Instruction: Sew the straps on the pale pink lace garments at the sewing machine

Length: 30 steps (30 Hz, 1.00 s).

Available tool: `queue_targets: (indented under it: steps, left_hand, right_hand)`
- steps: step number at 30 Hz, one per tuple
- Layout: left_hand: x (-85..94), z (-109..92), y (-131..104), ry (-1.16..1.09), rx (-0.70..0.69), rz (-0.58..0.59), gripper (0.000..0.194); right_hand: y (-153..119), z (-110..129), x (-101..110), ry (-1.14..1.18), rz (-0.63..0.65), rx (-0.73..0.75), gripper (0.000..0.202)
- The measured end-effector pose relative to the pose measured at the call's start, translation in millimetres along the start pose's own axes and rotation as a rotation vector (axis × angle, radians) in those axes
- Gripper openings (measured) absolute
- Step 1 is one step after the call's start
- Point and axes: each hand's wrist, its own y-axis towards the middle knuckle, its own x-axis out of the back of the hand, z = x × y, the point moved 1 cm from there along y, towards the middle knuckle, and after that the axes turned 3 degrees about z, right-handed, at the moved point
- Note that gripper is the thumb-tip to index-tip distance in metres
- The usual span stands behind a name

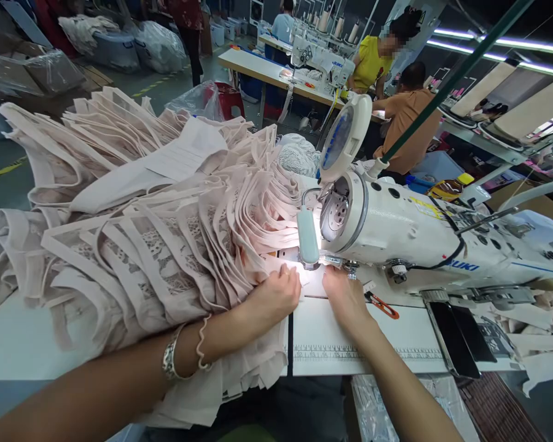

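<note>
My left hand (pixel 279 294) is closed on the edge of a pale pink fabric piece, just left of the lit needle area. To the right of the needle, my right hand (pixel 343 294) rests low at the machine bed; its fingertips are hidden by glare and the presser parts. Between them stands the head of a white sewing machine (pixel 396 227) with a pale green guard (pixel 308 236) in front of the needle. A large layered pile of pale pink lace garments (pixel 166 245) covers the table at left, with a white paper (pixel 188 150) on top.
Orange-handled snips (pixel 383 305) lie right of my right hand. A black phone-like object (pixel 461 337) sits on the table's right part. Beyond the machine are white yarn (pixel 299 156), a red stool (pixel 228 101) and people at other machines.
</note>
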Motion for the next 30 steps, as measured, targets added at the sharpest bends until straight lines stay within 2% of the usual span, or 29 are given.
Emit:
queue_targets:
  steps: [3,7,11,13,15,17,20,26,30]
  left_hand:
    - [-0.2,12,0,-0.035,-0.036,-0.003,0.022]
    - [-2.8,17,2,-0.156,-0.062,-0.034,0.023]
    - [-8.1,26,2,-0.452,0.082,-0.034,0.026]
    - [-12.4,28,1,-0.637,0.182,-0.082,0.028]
    - [-15.2,24,0,-0.731,0.186,-0.150,0.031]
    - [-14.4,17,-2,-0.693,0.095,-0.178,0.033]
    - [-8.2,9,-5,-0.518,-0.005,-0.139,0.033]
    - [-0.7,10,-6,-0.301,-0.046,-0.052,0.037]
    - [-4.3,10,-6,-0.260,-0.039,-0.081,0.035]
  right_hand:
    - [10,5,2,0.099,0.066,-0.007,0.023]
    - [13,20,-7,0.251,0.016,0.044,0.022]
    - [4,25,-21,0.328,-0.131,0.042,0.018]
    - [1,23,-26,0.358,-0.198,0.042,0.016]
    - [-1,21,-29,0.386,-0.229,0.049,0.012]
    - [-2,19,-31,0.409,-0.239,0.062,0.013]
    - [-2,18,-32,0.437,-0.247,0.053,0.012]
    - [-1,20,-31,0.474,-0.250,0.019,0.018]
    - [0,22,-31,0.478,-0.246,0.018,0.022]
